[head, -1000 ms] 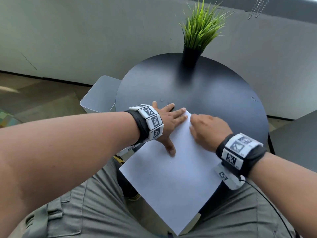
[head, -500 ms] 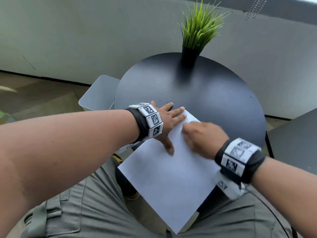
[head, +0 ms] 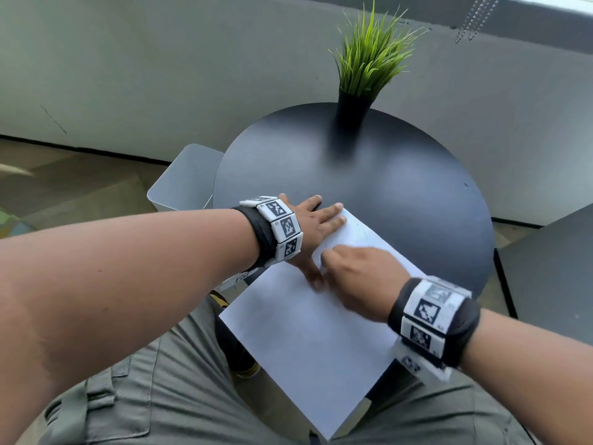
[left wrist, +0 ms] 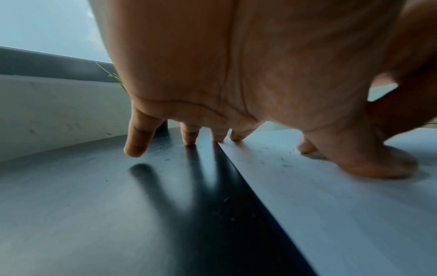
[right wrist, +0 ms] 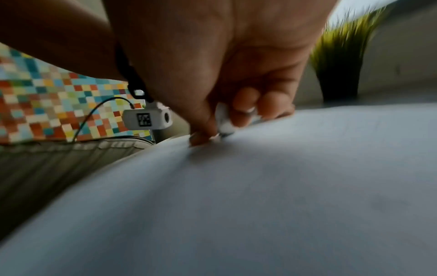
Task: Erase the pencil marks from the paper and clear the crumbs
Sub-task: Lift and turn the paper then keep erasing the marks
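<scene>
At a round black table [head: 401, 194], my left hand [head: 313, 229] lies flat with fingers spread, pinning the far corner of a white sheet of paper [head: 308, 342] whose near end hangs over the table's edge above my lap. My right hand [head: 356, 277] pinches a small white eraser [right wrist: 223, 121] between thumb and fingertips, pressed to the paper just beside my left thumb. Dark eraser crumbs [left wrist: 281, 160] speckle the sheet near my fingers. A black pot [head: 349, 114] at the far rim holds a tuft of green grass [head: 372, 56].
</scene>
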